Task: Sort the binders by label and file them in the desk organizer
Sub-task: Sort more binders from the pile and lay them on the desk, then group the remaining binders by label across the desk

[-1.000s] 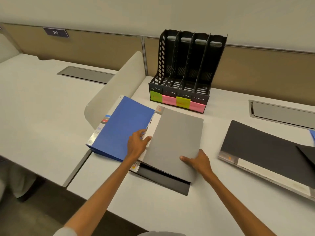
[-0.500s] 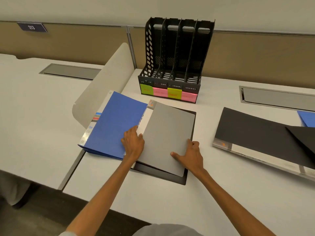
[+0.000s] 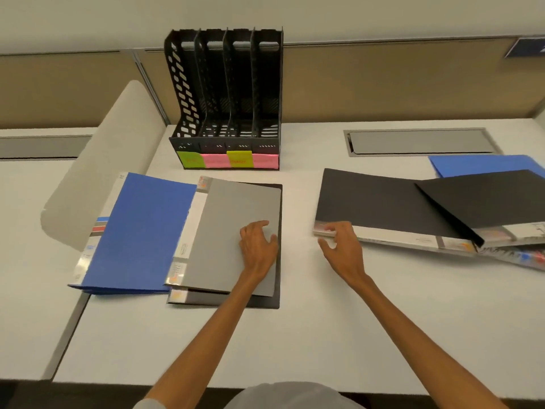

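Binders flat on desk, organizer upright behind, both hands low.

Desk (image 3: 295, 335) white, carrying every item. To the right: large black binder (image 3: 377, 202) lying flat, pale spine toward the wearer, overlapped on its right part by upper black binder (image 3: 486, 199), with far blue binder (image 3: 477, 165) partly hidden behind. To the left: left blue binder (image 3: 141, 231) flat, grey binder (image 3: 236, 219) overlapping its right edge and lying on bottom black binder (image 3: 265, 302). Desk organizer (image 3: 230, 84) black, four slots, upright at the back edge. Left hand (image 3: 258, 246) palm down on grey binder, fingers relaxed, slightly spread, gripping nothing. Right hand (image 3: 343, 249) at large black binder's near left corner, fingers loosely bent, tips touching it, thumb wide apart. Sticky labels (image 3: 227, 160) along organizer's front lip, green, pink, yellow, pink; writing unreadable.
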